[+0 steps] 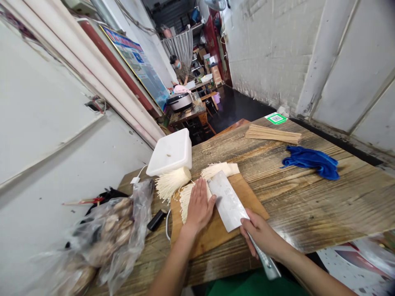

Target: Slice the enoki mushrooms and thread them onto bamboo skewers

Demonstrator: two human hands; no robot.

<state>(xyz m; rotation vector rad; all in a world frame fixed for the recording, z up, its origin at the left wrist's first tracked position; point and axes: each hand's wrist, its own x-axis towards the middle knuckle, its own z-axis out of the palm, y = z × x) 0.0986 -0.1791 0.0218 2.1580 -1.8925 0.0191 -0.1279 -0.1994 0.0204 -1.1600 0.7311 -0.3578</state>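
My right hand (257,232) grips the handle of a cleaver (230,201), its broad blade slanting over the wooden cutting board (212,238). Fingers stretched out, my left hand (200,205) lies flat on a bunch of enoki mushrooms (185,201) on the board, close beside the blade. Two more bunches are near: one enoki bunch (174,181) to the left by the board's far corner, another enoki bunch (219,169) along the far edge beyond the blade. Part of the bunch beneath my left hand is hidden.
A white lidded plastic box (171,152) stands behind the board. To the left are a plastic bag of mushrooms (114,230) and a black cylinder (156,220). Skewer sticks (273,133) and a blue cloth (311,162) lie to the right. Another person (182,72) works at a far table.
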